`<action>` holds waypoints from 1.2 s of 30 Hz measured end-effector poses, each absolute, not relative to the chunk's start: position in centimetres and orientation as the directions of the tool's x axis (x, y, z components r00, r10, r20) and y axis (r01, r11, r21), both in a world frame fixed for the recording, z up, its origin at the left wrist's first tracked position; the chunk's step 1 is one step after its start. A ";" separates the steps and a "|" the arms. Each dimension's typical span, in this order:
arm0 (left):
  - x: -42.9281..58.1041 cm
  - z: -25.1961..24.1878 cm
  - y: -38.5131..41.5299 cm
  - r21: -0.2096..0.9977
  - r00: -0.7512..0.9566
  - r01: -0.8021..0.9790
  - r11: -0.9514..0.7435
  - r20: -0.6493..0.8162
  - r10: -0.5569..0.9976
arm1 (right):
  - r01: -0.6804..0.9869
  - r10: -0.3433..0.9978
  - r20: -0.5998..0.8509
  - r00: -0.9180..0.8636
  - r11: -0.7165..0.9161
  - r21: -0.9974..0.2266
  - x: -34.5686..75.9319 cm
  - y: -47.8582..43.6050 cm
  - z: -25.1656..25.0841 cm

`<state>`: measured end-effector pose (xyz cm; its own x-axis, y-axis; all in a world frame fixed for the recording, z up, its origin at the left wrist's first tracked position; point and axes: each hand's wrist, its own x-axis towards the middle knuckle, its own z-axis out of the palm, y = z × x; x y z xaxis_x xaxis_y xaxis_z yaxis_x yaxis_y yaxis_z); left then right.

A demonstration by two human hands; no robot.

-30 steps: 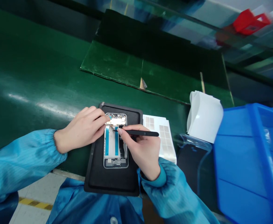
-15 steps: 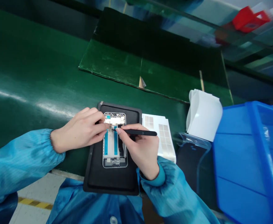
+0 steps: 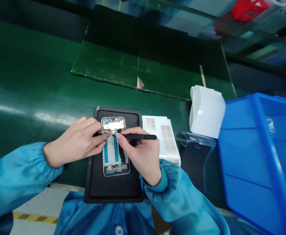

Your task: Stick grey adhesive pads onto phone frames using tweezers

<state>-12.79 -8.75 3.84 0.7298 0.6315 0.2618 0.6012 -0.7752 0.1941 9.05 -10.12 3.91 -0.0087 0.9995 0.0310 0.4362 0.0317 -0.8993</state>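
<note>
The right hand [image 3: 138,156] has moved closer to the left hand [image 3: 76,143]. Its fingers pinch black tweezers [image 3: 143,136] at the circuit board [image 3: 113,124] in the phone frame [image 3: 114,147], centred on the black mat [image 3: 113,192]. The left fingers sit narrow against the frame, any grip unclear. A sticker sheet [image 3: 163,140] lies at three o'clock.

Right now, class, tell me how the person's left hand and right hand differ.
The right hand pinches black tweezers, while the left hand shows no tool. The left fingertips reach the phone frame from the left, the right hand's from the right. Both hands end in blue sleeves.
</note>
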 end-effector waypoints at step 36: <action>-12.6 4.1 -8.8 0.186 0.757 0.610 -0.771 0.152 0.635 | 0.330 0.999 0.019 0.042 0.005 -0.944 9.3 -10.2 3.5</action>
